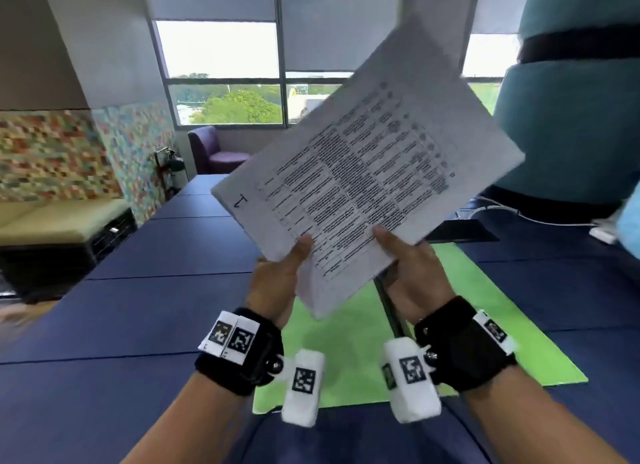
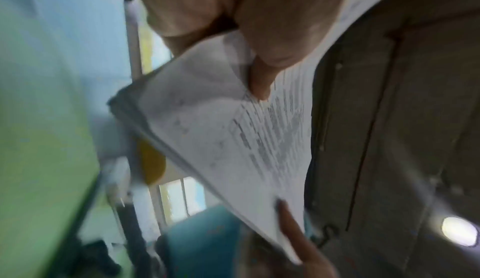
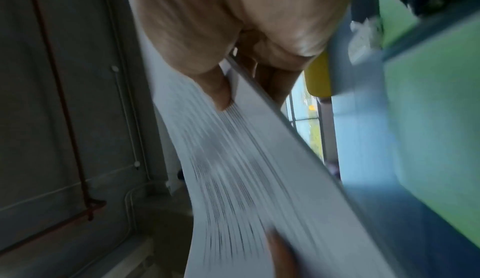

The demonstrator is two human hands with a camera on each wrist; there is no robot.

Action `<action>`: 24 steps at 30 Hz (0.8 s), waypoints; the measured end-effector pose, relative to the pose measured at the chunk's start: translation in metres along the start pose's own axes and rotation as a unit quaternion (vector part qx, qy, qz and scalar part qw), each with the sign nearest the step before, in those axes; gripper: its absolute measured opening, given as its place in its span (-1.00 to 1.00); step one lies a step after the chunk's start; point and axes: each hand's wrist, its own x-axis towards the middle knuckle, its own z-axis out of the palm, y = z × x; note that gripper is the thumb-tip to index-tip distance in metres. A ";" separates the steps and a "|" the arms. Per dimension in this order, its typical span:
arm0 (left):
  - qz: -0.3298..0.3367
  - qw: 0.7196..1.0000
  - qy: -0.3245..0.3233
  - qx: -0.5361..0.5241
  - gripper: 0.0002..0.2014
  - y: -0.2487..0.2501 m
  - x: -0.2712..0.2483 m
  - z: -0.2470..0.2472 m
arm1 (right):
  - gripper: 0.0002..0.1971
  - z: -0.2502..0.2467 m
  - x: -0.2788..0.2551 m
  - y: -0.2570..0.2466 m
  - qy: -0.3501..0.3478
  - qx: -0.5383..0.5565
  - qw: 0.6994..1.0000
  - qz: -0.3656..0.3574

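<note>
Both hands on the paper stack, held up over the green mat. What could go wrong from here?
1. The left hand and right hand pinch the paper stack only at its near edge; the far end is unsupported and may sag or slip.
2. No clip or staple shows and the near corner looks fanned, so sheets could scatter onto the green mat.

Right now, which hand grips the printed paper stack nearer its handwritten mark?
The left hand; the right hand holds the white printed paper stack farther off.

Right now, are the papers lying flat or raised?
Held up, tilted: left hand and right hand pinch the papers at the near edge, above the green mat.
</note>
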 end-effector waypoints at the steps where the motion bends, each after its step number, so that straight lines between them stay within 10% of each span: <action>1: 0.037 0.998 0.011 0.042 -0.76 0.003 0.003 -0.009 | -0.63 -0.014 0.005 -0.013 0.016 -0.005 1.000 -0.026; 9: 0.106 0.973 -0.011 0.205 -0.89 0.010 0.012 -0.064 | -0.10 -0.083 0.029 -0.074 -0.037 -0.247 0.968 -0.013; 17: 0.112 0.956 -0.010 0.270 -0.88 -0.002 0.012 -0.084 | -0.79 -0.071 0.004 -0.017 -0.037 -0.357 0.932 -0.041; 24: 0.028 0.944 0.002 0.328 -0.93 -0.018 0.016 -0.115 | -0.69 -0.070 -0.004 0.006 -0.073 -0.419 0.904 0.045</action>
